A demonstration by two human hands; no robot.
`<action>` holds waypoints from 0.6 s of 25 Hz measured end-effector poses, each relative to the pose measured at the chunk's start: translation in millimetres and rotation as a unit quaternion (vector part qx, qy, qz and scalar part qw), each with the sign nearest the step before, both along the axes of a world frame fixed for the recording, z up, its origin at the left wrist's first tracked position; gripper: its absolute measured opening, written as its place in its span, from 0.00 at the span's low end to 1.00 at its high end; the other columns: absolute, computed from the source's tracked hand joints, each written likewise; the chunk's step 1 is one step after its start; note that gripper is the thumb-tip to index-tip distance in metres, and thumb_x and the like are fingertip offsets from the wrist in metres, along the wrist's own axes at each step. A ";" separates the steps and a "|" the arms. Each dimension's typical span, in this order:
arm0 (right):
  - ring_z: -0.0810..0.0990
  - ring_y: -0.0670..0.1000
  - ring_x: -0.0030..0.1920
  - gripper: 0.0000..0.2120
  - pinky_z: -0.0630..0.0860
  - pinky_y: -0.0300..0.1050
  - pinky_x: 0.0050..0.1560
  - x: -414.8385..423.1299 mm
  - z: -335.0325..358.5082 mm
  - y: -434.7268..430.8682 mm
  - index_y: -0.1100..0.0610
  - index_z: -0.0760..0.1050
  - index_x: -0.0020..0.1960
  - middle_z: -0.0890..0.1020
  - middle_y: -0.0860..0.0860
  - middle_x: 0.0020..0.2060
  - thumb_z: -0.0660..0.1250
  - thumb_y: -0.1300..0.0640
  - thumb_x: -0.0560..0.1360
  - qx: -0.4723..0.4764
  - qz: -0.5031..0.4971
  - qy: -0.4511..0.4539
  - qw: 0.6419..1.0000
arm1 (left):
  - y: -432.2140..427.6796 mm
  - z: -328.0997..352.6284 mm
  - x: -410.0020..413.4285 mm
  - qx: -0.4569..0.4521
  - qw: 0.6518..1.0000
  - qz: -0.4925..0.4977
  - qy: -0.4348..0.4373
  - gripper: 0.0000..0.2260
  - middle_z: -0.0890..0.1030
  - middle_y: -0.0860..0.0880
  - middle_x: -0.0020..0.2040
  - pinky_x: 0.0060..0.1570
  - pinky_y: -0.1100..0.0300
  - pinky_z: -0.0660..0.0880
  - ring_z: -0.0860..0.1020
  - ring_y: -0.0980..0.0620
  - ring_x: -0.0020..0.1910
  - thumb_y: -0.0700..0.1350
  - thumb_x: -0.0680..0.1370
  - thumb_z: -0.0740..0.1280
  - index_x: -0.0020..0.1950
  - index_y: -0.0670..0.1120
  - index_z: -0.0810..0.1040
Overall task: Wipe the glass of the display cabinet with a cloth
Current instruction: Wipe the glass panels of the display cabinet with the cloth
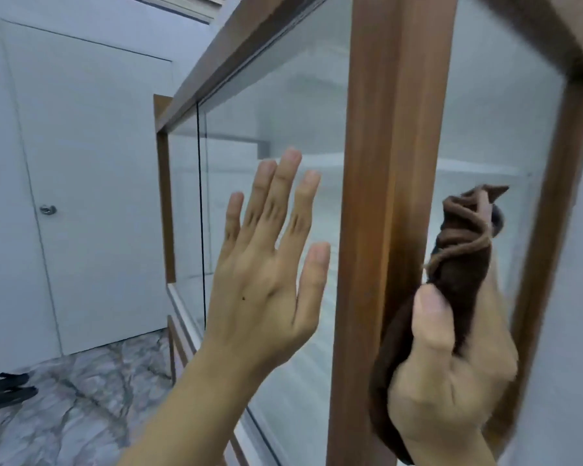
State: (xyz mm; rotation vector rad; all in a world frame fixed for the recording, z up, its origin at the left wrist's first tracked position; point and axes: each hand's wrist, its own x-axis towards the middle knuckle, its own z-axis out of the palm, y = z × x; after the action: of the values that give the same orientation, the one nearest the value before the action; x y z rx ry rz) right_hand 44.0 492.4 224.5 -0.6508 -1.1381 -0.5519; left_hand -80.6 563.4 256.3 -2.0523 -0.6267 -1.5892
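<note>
Right, up close at the display cabinet (pixel 236 55), cloth (pixel 461 260) raised.
Gripping the bunched brown cloth in the right hand (pixel 451 381), thumb clamped over it, up at the side glass (pixel 505 129) just right of the wooden post (pixel 384 146); holding the left hand (pixel 266 287) flat before the front pane (pixel 283 105), fingers (pixel 280 196) spread wide and straight (touching or not, hard to say).

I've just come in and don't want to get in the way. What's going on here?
A person is cleaning the display cabinet's glass. The right hand grips a bunched brown cloth at the glass right of the wooden post. The left hand is open, fingers straight, held up at the glass left of the post; whether it touches is unclear.
</note>
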 end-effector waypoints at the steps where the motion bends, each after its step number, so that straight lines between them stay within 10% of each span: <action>1: 0.67 0.61 0.77 0.22 0.60 0.70 0.76 -11.7 8.9 0.2 0.60 0.64 0.75 0.67 0.62 0.75 0.57 0.59 0.81 -0.019 -0.074 -0.024 0.997 | 14.1 4.3 -8.1 -0.007 1.000 -0.013 0.000 0.24 0.51 0.45 0.82 0.80 0.43 0.49 0.49 0.45 0.83 0.51 0.86 0.45 0.81 0.42 0.50; 6: 0.61 0.56 0.80 0.22 0.54 0.59 0.81 -39.4 38.8 9.7 0.66 0.68 0.74 0.63 0.57 0.77 0.55 0.57 0.84 -0.085 -0.358 -0.083 0.926 | 87.0 19.3 -29.9 -0.063 0.995 -0.071 0.013 0.25 0.51 0.46 0.83 0.81 0.45 0.47 0.48 0.48 0.83 0.51 0.86 0.47 0.82 0.44 0.52; 15: 0.57 0.57 0.82 0.24 0.62 0.77 0.72 -70.0 57.6 59.0 0.66 0.64 0.76 0.61 0.58 0.79 0.54 0.57 0.83 -0.121 -0.561 -0.106 0.812 | 178.9 40.3 -11.3 0.030 0.976 -0.212 0.033 0.24 0.54 0.45 0.83 0.80 0.43 0.50 0.51 0.45 0.82 0.50 0.86 0.48 0.82 0.44 0.51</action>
State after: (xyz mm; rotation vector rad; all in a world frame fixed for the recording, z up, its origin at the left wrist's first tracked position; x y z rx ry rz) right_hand -26.0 551.3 282.1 -1.5319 -0.9362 -1.5294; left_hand -91.9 742.4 296.6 -2.2891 -0.1139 -1.7296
